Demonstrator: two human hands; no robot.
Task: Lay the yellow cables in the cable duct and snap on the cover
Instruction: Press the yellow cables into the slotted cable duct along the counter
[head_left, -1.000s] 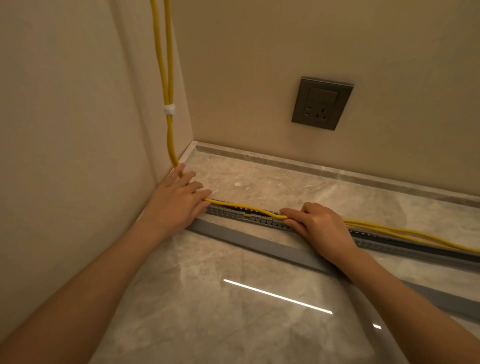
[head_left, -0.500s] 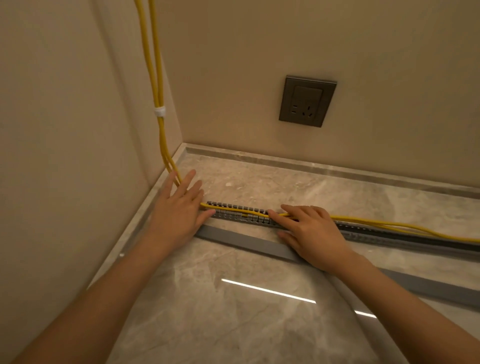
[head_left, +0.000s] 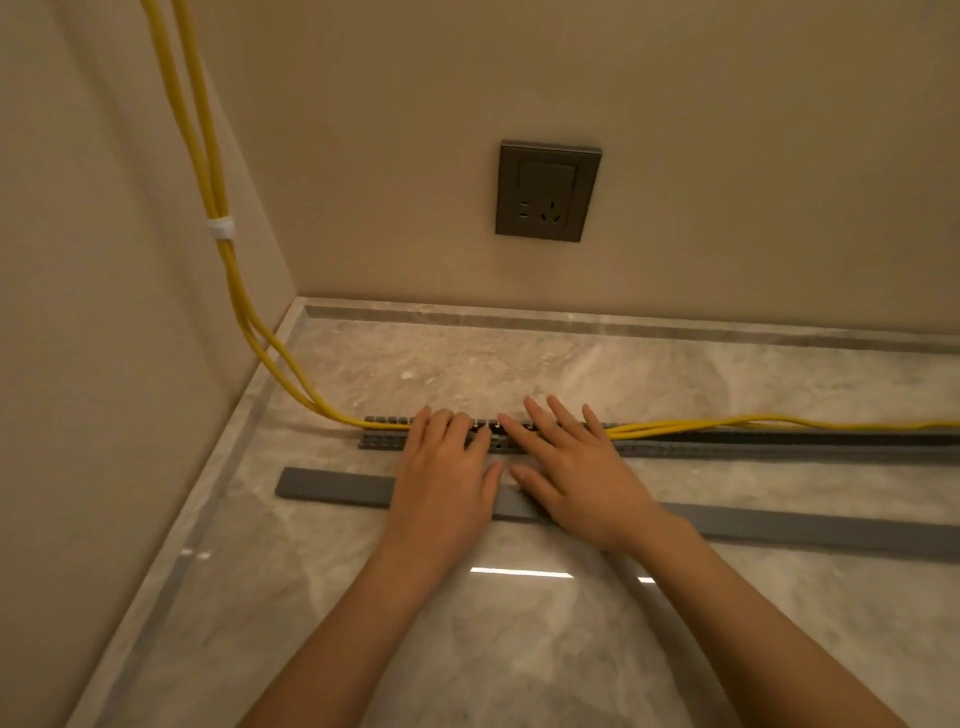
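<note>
Two yellow cables (head_left: 208, 171), bound by a white tie (head_left: 221, 228), hang down the left wall and curve into a grey slotted cable duct (head_left: 753, 444) that runs left to right on the marble floor. Right of my hands the cables (head_left: 727, 423) rise slightly above the duct. My left hand (head_left: 447, 478) and my right hand (head_left: 571, 467) lie side by side, palms down, fingers pressing on the cables in the duct. The flat grey cover (head_left: 332, 486) lies on the floor in front of the duct, partly under both hands.
A dark grey wall socket (head_left: 548, 189) sits on the back wall above the duct. Walls meet in a corner at the left, with a marble skirting strip (head_left: 623, 322) along the back wall. A light streak (head_left: 519, 571) reflects on the glossy floor.
My left hand has moved right from the duct's left end to sit next to my right hand. The duct's left end and the cable bend are now uncovered. The view has shifted left.
</note>
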